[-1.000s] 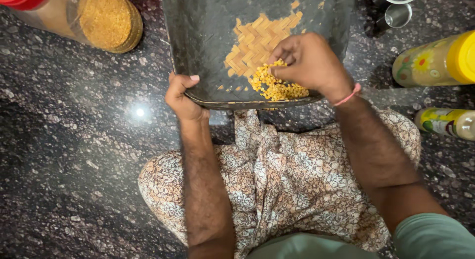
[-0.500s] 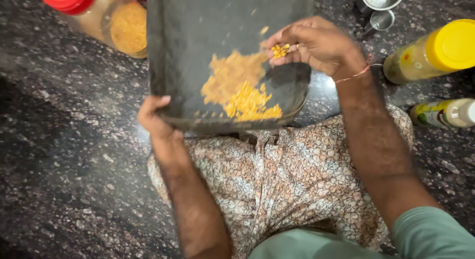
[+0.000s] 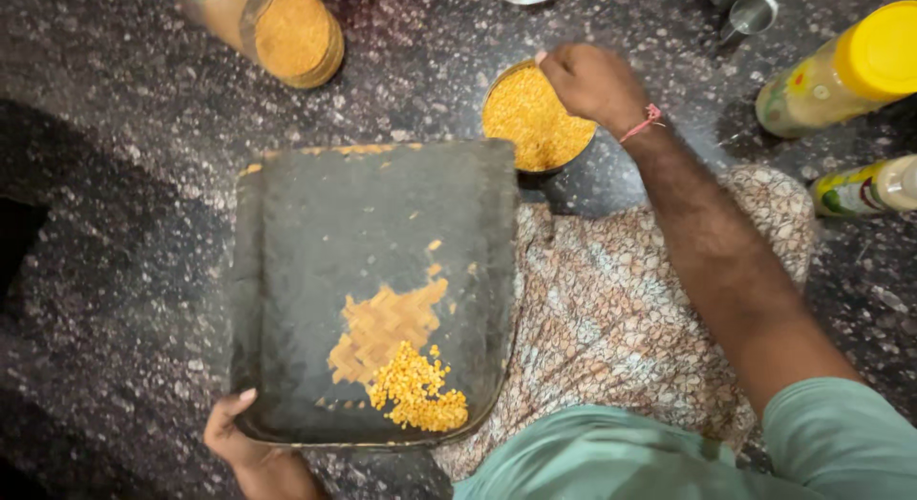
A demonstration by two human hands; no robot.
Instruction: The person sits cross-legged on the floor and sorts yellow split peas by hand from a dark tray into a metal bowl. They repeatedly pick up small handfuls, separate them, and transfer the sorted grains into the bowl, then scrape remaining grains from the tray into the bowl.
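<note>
My left hand (image 3: 250, 448) grips the near edge of a dark woven winnowing tray (image 3: 373, 233) held over my lap. A small heap of yellow split lentils (image 3: 417, 397) lies near the tray's front, beside a worn bare patch of weave. My right hand (image 3: 594, 80) is stretched out over a round metal container of yellow lentils (image 3: 530, 123) standing on the dark speckled floor beyond the tray. Its fingers are closed above the container's rim; what they hold is hidden.
A jar of fine yellow grain (image 3: 287, 27) with a red lid stands at the far left. A yellow-capped bottle (image 3: 841, 70) and a smaller bottle (image 3: 864, 190) lie at the right. Small steel cups (image 3: 745, 8) sit at the far edge. Patterned cloth (image 3: 621, 309) covers my lap.
My right hand left the tray with a pinch of lentils and reached out over the metal container. The tray has shifted nearer and leftward in view, the left hand still gripping it.
</note>
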